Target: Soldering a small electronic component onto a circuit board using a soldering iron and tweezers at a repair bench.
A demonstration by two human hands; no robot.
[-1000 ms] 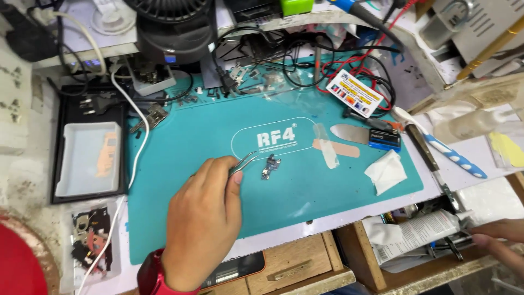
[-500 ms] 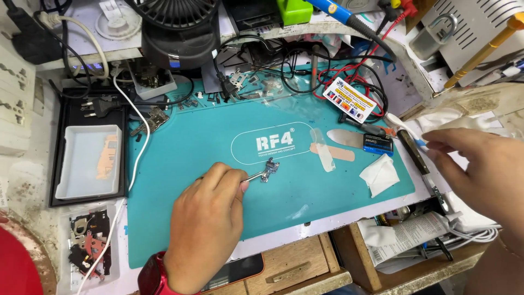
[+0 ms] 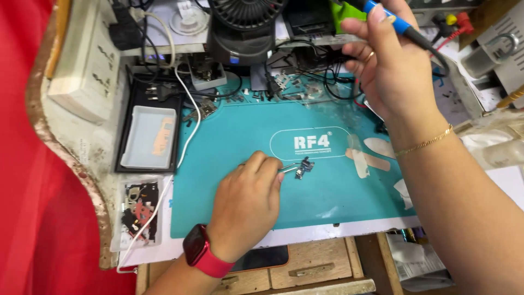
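— While the left hand (image 3: 245,205) rests on the teal mat (image 3: 229,164), what's in its grip?
— Tweezers (image 3: 288,166), fingers clamped on them — tips at a small dark part (image 3: 303,167), just right of the grip.
— And the right hand (image 3: 390,65)?
— Raised above, closed around a blue-handled soldering iron (image 3: 401,27).

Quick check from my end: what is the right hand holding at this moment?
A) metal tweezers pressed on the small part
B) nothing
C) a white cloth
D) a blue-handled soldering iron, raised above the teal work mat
D: the right hand grips the blue-handled soldering iron high over the teal work mat, while the left hand holds the metal tweezers at the small dark part.
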